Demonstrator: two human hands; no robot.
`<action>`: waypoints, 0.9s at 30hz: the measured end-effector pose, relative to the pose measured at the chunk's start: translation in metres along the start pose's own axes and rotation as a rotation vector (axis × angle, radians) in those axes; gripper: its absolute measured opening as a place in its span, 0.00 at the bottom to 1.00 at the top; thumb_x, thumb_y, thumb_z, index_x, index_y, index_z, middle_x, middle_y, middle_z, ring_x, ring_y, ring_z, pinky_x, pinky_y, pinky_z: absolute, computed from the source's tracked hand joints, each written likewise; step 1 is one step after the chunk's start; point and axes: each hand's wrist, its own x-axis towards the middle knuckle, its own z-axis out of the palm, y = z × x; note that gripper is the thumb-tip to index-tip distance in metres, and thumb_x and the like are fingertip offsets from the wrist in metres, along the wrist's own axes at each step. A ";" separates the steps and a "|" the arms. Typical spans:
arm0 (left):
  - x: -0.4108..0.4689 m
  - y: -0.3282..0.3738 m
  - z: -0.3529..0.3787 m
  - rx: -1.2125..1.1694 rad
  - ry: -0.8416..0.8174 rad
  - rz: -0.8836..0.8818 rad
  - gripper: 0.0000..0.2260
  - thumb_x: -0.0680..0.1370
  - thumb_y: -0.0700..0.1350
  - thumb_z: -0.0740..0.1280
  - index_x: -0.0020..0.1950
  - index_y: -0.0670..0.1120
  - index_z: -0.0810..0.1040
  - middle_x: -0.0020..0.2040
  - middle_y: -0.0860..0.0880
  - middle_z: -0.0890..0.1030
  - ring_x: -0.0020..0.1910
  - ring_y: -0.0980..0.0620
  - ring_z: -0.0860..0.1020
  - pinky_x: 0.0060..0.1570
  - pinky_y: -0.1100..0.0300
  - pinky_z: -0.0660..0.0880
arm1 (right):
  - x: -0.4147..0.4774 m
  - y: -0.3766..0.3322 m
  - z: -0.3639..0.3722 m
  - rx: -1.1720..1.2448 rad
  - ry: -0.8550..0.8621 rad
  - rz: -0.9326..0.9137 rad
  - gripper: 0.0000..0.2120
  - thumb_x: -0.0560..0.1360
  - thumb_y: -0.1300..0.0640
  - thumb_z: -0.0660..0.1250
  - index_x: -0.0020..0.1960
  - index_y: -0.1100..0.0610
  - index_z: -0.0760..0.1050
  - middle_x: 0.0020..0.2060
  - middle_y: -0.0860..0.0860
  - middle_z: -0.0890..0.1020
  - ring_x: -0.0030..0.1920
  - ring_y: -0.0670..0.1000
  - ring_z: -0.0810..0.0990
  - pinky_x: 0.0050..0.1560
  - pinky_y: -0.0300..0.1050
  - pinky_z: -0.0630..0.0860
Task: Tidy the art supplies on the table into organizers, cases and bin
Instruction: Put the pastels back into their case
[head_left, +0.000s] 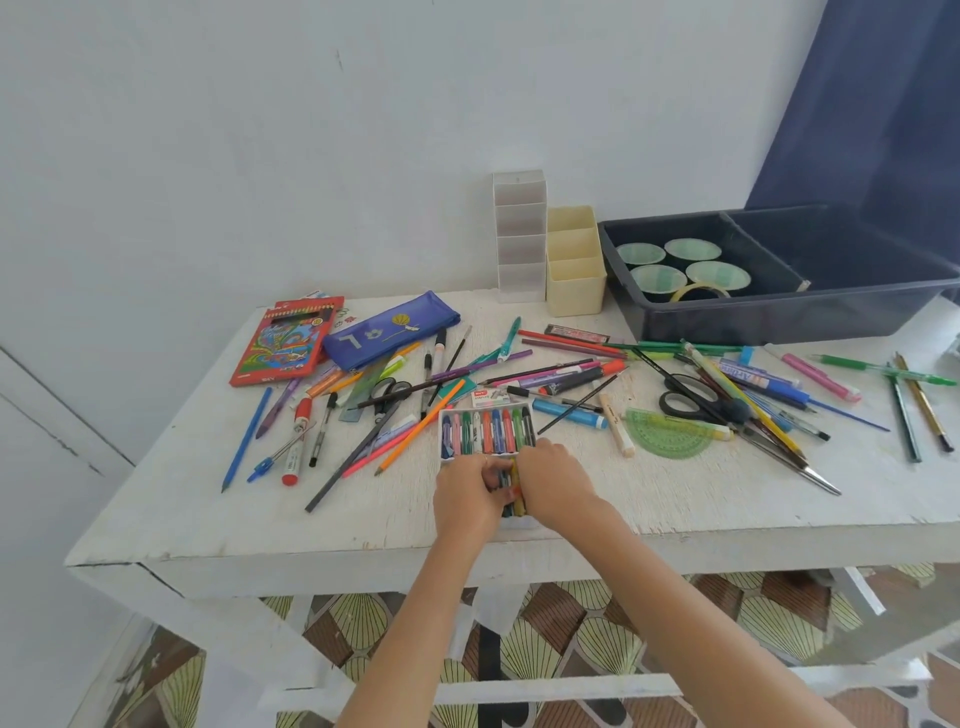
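Against a plain white wall, on a scuffed, chalky-painted wooden table (208, 519): scattered slim pencils and pens. Near the front edge, over a shallow white tray (441, 421), left hand (467, 496) and right hand (556, 483), fingers curled, gripping stubby waxy crayons (511, 498) between them.

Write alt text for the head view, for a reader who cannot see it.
The left hand and right hand hold a bunch of crayons at the near end of an open crayon box on a white table strewn with pens, pencils and scissors. A white organizer, a yellow organizer and a dark bin stand behind.
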 end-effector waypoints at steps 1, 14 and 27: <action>0.000 0.001 -0.001 -0.002 -0.002 0.000 0.10 0.72 0.42 0.73 0.53 0.48 0.82 0.40 0.49 0.78 0.42 0.47 0.77 0.46 0.56 0.76 | 0.003 0.001 -0.001 -0.008 -0.010 0.010 0.14 0.76 0.65 0.62 0.62 0.62 0.70 0.60 0.59 0.71 0.62 0.58 0.70 0.59 0.49 0.71; 0.004 0.005 -0.015 0.010 -0.177 0.018 0.13 0.75 0.38 0.69 0.59 0.46 0.77 0.35 0.54 0.73 0.37 0.56 0.73 0.43 0.63 0.72 | -0.006 0.025 0.019 0.161 0.123 -0.055 0.07 0.75 0.65 0.62 0.46 0.59 0.79 0.45 0.51 0.67 0.47 0.51 0.70 0.45 0.41 0.73; 0.038 0.083 0.037 -0.203 -0.082 0.261 0.07 0.78 0.40 0.64 0.51 0.48 0.79 0.45 0.52 0.79 0.40 0.61 0.74 0.39 0.69 0.71 | -0.016 0.095 0.001 0.610 0.474 0.142 0.12 0.76 0.65 0.61 0.52 0.54 0.81 0.43 0.45 0.77 0.38 0.44 0.74 0.43 0.35 0.70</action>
